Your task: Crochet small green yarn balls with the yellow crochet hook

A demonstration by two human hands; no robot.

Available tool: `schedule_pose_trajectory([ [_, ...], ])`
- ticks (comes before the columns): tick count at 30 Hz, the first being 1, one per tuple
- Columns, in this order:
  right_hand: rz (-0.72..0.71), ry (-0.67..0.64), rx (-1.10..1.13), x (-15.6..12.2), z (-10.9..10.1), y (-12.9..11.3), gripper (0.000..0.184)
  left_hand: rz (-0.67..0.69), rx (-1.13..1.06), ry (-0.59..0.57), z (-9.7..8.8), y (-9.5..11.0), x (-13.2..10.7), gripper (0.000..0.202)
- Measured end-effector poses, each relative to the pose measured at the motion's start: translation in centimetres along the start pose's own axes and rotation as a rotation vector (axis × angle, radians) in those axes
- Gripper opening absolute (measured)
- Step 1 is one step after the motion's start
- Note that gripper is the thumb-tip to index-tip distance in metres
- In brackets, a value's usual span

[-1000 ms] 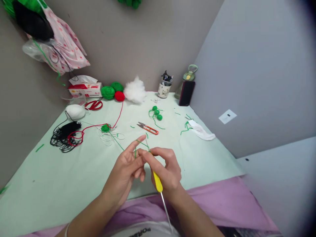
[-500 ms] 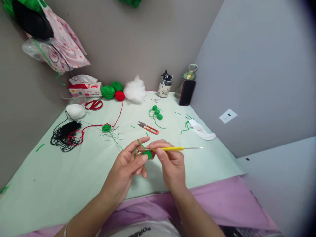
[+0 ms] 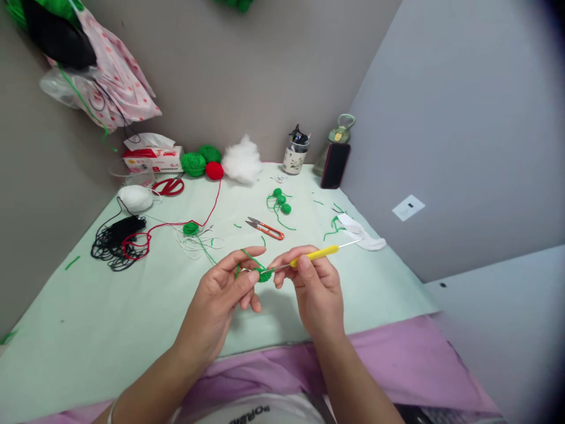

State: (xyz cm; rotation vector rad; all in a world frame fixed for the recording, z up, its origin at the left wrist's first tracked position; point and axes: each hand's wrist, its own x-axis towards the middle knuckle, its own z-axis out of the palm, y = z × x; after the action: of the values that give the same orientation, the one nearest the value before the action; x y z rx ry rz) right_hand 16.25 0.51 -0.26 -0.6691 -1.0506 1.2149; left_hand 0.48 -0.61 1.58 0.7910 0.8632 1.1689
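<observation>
My left hand [image 3: 225,288] pinches a small green crochet piece [image 3: 265,275] between thumb and finger. Green yarn runs over its raised index finger and back to a small green yarn ball [image 3: 190,228] on the table. In my right hand [image 3: 315,288] is a crochet hook [image 3: 315,255] with a yellow grip, held like a pencil. Its metal tip reaches left to the green piece; whether it sits inside a stitch I cannot tell. The hook's other end slants up to the right.
Orange thread snips [image 3: 265,228] lie beyond my hands, with three green crocheted balls [image 3: 281,200] behind them. At left are black yarn [image 3: 119,241], a white yarn ball [image 3: 135,199] and red scissors [image 3: 168,187]. A phone [image 3: 335,166] leans on a bottle at the back right.
My right hand has moved right, away from the left, and the hook now tilts with its far end higher. More of the green piece shows between the hands.
</observation>
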Motion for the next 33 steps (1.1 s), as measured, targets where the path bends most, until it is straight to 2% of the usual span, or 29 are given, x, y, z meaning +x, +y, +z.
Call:
schedule_pose_trajectory([
  [4,-0.064,0.002,-0.109,-0.5,0.1,-0.6,0.023,0.022,0.025,0.006,-0.1,0.0,0.0,0.026],
  [7,-0.166,0.01,-0.309,-1.0,0.1,-0.8,0.024,0.052,0.082,0.028,-0.4,-0.3,0.1,0.026],
  [12,-0.507,-0.109,-0.658,-1.4,-0.1,-0.4,0.032,0.104,0.161,0.055,-0.3,-0.6,0.1,0.031],
  [14,-0.635,-0.146,-0.828,-1.5,-0.2,-0.1,0.039,0.086,0.099,0.048,0.0,-0.4,0.1,0.037],
  [16,-0.7,-0.16,-0.951,-1.5,-0.2,0.2,0.043,0.002,-0.022,0.009,0.2,0.0,0.2,0.043],
  [18,-0.667,-0.133,-0.906,-1.4,-0.2,0.2,0.043,-0.121,-0.147,-0.039,0.2,0.4,0.4,0.044],
  [20,-0.529,-0.056,-0.712,-1.1,0.0,0.0,0.036,-0.2,-0.228,-0.05,0.0,0.8,0.7,0.041],
  [23,-0.308,0.026,-0.367,-0.5,0.3,-0.4,0.024,-0.183,-0.248,-0.036,-0.2,1.1,0.9,0.038],
  [25,-0.242,0.012,-0.286,-0.1,0.4,-0.4,0.021,-0.154,-0.206,-0.059,-0.2,0.9,0.8,0.035],
  [29,-0.283,-0.021,-0.426,-0.3,0.6,0.0,0.021,-0.08,-0.098,-0.052,0.4,0.4,0.4,0.032],
  [33,-0.5,-0.074,-0.733,-0.9,0.5,0.3,0.035,-0.052,-0.119,0.0,0.6,0.1,0.4,0.041],
])
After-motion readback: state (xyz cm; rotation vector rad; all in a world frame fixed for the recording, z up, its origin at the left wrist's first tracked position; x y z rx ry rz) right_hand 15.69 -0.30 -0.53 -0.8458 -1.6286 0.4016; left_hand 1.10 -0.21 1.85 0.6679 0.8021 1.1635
